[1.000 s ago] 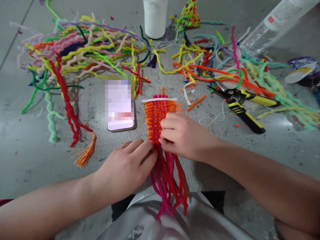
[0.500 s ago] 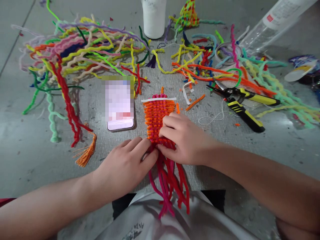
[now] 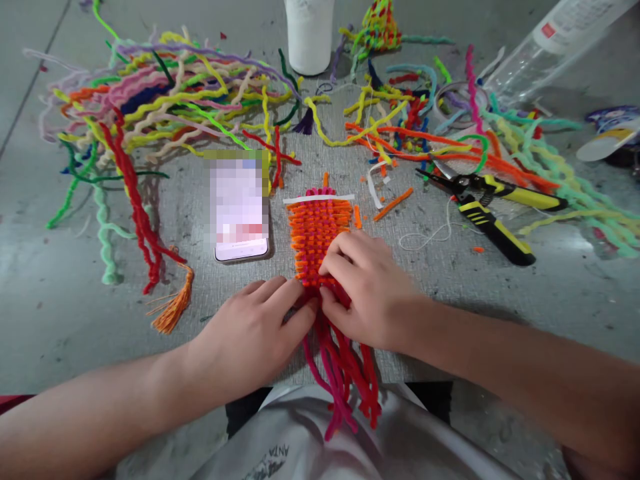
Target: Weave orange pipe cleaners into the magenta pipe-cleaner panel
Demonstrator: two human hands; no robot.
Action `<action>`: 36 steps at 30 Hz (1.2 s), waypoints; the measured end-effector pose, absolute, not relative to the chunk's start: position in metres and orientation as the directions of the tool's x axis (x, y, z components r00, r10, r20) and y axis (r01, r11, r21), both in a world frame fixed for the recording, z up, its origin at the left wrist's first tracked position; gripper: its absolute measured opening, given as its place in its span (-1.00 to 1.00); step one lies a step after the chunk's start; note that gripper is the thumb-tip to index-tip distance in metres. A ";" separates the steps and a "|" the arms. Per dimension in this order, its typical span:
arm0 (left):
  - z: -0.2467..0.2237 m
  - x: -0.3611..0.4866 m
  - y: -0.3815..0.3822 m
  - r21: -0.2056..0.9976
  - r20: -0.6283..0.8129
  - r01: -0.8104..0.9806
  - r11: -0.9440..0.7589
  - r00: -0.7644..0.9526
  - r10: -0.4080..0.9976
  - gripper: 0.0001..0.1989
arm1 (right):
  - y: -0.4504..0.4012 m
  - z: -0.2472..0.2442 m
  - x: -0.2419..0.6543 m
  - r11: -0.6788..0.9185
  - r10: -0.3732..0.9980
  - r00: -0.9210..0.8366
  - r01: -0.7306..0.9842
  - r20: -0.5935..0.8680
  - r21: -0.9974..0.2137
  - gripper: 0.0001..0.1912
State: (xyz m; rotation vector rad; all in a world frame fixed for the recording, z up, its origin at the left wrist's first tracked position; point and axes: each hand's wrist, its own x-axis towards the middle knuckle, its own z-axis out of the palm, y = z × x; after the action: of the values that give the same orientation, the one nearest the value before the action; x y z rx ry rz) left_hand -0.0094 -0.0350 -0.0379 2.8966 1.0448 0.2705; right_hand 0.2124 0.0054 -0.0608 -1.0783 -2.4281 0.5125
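Note:
A woven piece of orange and magenta pipe cleaners lies flat on the table in front of me, with a white strip across its top. Loose magenta and red stem ends trail from its lower edge toward my lap. My left hand is closed at the lower left corner of the weave, thumb and fingers pinching there. On the right side, my right hand has its curled fingers on the lower part of the weave. The fingertips hide exactly which stems each hand grips.
A phone lies left of the weave. Yellow-black pliers rest at right. Piles of colored pipe cleaners spread behind, with an orange tassel at left. A white bottle and a clear plastic tube are at the back.
My right hand has shifted slightly down and right, away from the left hand's fingertips. The loose stem ends have swung a little to the right. The weave stays in place.

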 end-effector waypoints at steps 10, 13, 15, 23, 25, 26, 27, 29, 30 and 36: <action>-0.031 -0.010 -0.031 0.165 0.130 0.609 -0.776 0.767 0.629 -0.85 | 0.001 -0.057 0.211 0.572 0.798 -0.581 0.649 0.158 -0.501 -0.91; -0.032 -0.010 -0.031 0.178 0.131 0.610 -0.772 0.763 0.633 -0.85 | 0.000 -0.055 0.212 0.573 0.793 -0.595 0.650 0.134 -0.499 -0.84; -0.033 -0.010 -0.031 0.178 0.129 0.611 -0.771 0.763 0.634 -0.84 | -0.002 -0.055 0.212 0.566 0.795 -0.594 0.656 0.121 -0.499 -0.79; -0.035 -0.009 -0.030 0.190 0.163 0.596 -0.780 0.765 0.623 -0.79 | 0.002 -0.052 0.220 0.549 0.778 -0.616 0.572 0.123 -0.609 -0.76; -0.037 -0.010 -0.032 0.196 0.174 0.593 -0.781 0.763 0.623 -0.74 | 0.005 -0.051 0.224 0.544 0.764 -0.632 0.524 0.129 -0.655 -0.80; -0.039 -0.010 -0.032 0.192 0.175 0.597 -0.779 0.760 0.626 -0.71 | 0.006 -0.050 0.226 0.543 0.759 -0.637 0.508 0.132 -0.669 -0.83; -0.041 -0.011 -0.033 0.182 0.177 0.605 -0.775 0.755 0.631 -0.69 | 0.007 -0.050 0.228 0.543 0.755 -0.642 0.501 0.132 -0.674 -0.86; -0.043 -0.011 -0.034 0.155 0.168 0.625 -0.765 0.747 0.644 -0.70 | 0.009 -0.050 0.230 0.556 0.745 -0.654 0.502 0.130 -0.662 -0.87; -0.044 -0.010 -0.034 0.142 0.159 0.632 -0.762 0.745 0.648 -0.71 | 0.010 -0.051 0.231 0.565 0.741 -0.659 0.507 0.129 -0.651 -0.87; -0.039 -0.008 -0.031 0.116 0.093 0.641 -0.758 0.753 0.651 -0.69 | 0.016 -0.050 0.238 0.597 0.684 -0.725 0.488 0.085 -0.638 -0.92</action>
State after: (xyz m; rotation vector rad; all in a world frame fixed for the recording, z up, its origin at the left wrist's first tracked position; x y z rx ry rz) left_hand -0.0085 -0.0313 -0.0395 2.8689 1.0594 0.1968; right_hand 0.2381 0.0165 -0.0501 -0.9507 -2.5061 0.8589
